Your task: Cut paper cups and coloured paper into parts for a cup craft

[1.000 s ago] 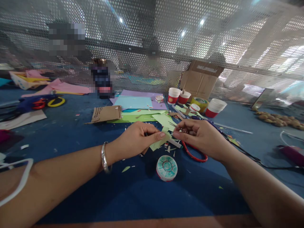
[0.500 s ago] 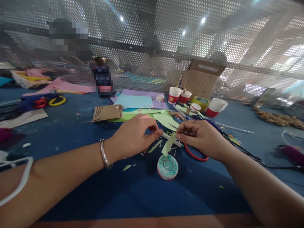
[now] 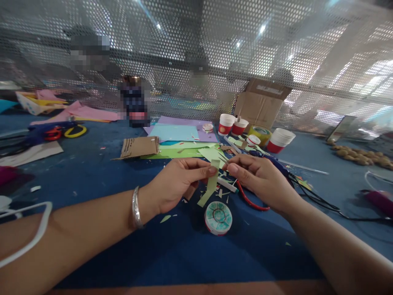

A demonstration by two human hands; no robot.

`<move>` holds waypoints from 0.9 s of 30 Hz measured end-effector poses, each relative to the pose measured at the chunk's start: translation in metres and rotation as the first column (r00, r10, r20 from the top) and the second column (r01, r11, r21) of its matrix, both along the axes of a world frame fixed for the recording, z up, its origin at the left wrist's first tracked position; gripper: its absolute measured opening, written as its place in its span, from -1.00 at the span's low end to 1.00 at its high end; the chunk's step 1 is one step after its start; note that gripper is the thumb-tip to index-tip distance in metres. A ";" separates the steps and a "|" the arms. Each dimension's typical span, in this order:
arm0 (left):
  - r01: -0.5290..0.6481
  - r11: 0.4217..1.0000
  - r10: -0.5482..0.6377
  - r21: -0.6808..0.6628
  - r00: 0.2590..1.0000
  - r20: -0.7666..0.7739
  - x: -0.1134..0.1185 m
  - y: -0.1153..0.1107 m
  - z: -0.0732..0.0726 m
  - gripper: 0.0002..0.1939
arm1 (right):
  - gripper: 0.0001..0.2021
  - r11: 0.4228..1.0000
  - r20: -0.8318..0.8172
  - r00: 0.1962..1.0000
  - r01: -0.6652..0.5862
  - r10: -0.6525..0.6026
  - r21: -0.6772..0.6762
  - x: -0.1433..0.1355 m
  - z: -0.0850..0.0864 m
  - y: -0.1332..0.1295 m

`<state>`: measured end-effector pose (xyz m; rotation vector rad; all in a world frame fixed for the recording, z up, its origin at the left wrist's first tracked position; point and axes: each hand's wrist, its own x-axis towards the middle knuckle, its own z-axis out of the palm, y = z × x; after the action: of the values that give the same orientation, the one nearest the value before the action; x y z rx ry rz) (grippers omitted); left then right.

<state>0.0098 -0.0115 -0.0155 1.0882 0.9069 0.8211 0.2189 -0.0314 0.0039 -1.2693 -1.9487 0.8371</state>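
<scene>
Paper strip hangs over the counter, top pinched by the left hand. The right hand curls its fingers round a pointy metal tool. The strip's likely light, bendy, easy to rip: hold ends softly.

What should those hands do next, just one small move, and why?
Probably bring the pointed tool in the right hand onto the upper end of the green strip. The left hand pinches the green strip, leaving that end free, and the pointed tool's tips are close beside it; whether they touch, I can't tell.
</scene>
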 end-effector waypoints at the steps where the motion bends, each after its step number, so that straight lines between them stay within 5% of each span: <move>1: -0.020 0.999 0.022 -0.035 0.998 0.056 0.000 0.001 0.000 -0.73 | -0.63 1.000 0.001 1.000 0.007 -0.007 0.004 -0.001 0.000 0.000; 6: -0.025 0.995 0.041 -0.092 0.984 0.173 0.002 0.002 -0.001 -0.80 | -0.66 1.000 -0.028 1.000 -0.006 0.005 -0.004 -0.003 -0.003 -0.001; 27: 0.097 0.991 -0.079 -0.096 0.981 0.177 0.005 -0.007 -0.002 -0.79 | -0.60 0.994 0.042 0.999 0.003 -0.008 0.110 -0.006 -0.003 -0.007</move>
<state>0.0147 -0.0183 -0.0172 0.9438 0.7421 0.7736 0.2129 -0.0388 0.0008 -1.2361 -1.9953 0.6955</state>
